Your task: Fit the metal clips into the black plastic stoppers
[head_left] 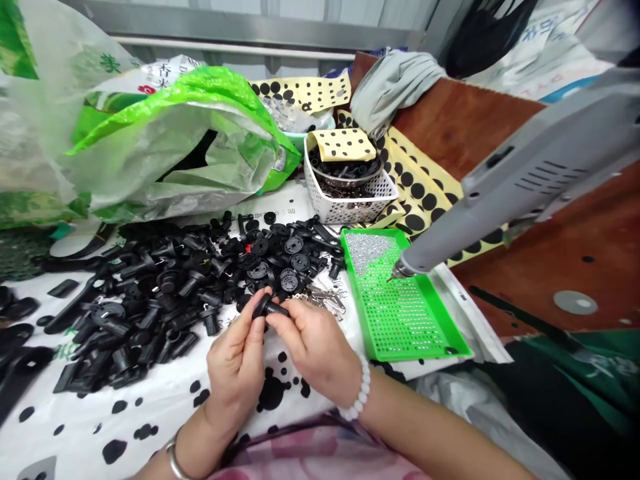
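Note:
Between my two hands is a small black plastic part (265,307) with a round flared end and a narrow stem. The fingers of my left hand (236,357) pinch its flared end. At the stem, my right hand (315,343) grips with thumb and fingers. Just beyond my hands lies a wide heap of black plastic parts (190,280), with round discs and short tubes among them. A few small metal clips (327,300) lie beside the heap, close to my right hand.
A green tray (370,333) holding small silvery pieces stands to the right, a grey electric screwdriver (480,187) hanging tip-down over it. Behind are a white basket (345,212) with a metal bowl, yellow sticker sheets (420,180) with black dots and a green-and-clear plastic bag (200,153).

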{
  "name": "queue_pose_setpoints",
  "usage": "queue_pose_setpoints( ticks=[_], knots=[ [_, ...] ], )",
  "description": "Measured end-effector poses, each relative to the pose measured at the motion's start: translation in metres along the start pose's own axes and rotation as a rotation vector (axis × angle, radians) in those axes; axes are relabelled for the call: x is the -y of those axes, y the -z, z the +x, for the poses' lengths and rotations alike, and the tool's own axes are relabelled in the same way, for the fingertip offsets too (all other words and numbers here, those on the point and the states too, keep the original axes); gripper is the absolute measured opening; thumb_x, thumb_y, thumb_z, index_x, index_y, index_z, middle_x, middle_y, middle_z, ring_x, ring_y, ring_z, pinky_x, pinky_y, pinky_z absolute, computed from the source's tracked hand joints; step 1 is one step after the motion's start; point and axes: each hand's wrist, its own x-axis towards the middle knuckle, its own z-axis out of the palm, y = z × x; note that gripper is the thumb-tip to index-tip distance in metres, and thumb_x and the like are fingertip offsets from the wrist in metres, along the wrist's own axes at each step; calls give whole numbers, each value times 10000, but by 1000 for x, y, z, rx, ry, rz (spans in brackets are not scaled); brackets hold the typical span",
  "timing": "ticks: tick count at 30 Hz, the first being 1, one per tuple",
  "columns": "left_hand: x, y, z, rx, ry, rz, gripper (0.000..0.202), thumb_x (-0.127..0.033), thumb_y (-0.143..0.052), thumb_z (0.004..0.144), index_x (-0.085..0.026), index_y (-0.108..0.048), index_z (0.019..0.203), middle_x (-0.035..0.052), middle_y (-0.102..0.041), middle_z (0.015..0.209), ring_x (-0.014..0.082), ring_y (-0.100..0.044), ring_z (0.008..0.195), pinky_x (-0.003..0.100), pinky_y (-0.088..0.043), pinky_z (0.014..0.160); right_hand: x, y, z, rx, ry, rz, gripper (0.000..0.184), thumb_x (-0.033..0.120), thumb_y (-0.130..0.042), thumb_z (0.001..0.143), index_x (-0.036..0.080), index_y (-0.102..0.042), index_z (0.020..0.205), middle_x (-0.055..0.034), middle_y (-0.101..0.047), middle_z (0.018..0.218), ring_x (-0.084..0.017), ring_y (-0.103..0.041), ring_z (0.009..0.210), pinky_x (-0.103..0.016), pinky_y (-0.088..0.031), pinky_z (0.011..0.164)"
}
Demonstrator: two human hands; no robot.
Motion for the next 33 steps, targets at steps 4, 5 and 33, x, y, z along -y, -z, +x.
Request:
queue_pose_setpoints(
  ticks=[4, 5, 33],
  knots=[
    [3, 0, -3, 21, -100, 63, 410, -153, -483, 879, -218, -497, 1283, 35, -598, 1250, 187, -583, 1114, 303, -476, 967, 1, -3, 2, 135, -386, 629, 384, 449, -374, 901, 176, -510, 667, 63, -408, 491, -71, -355, 381, -207, -325, 398],
    [4, 1, -3, 20, -113, 77, 412, -148, -480, 878, -216, -496, 1284, 37, -600, 1247, 187, -589, 1106, 300, -480, 961, 2, -3, 3, 202, -489, 771, 427, 489, -339, 905, 177, -501, 662, 83, -364, 460, -55, -287, 332, -194, -287, 352],
    [6, 8, 9, -64, 262, -314, 313, -314, -581, 832, -164, -651, 1097, 69, -693, 1086, 234, -637, 1021, 377, -491, 952, 0, -7, 15, -5, 410, -553, 332, 301, -365, 929, 109, -606, 806, -92, -599, 638, -171, -540, 563, -281, -368, 525]
  ],
)
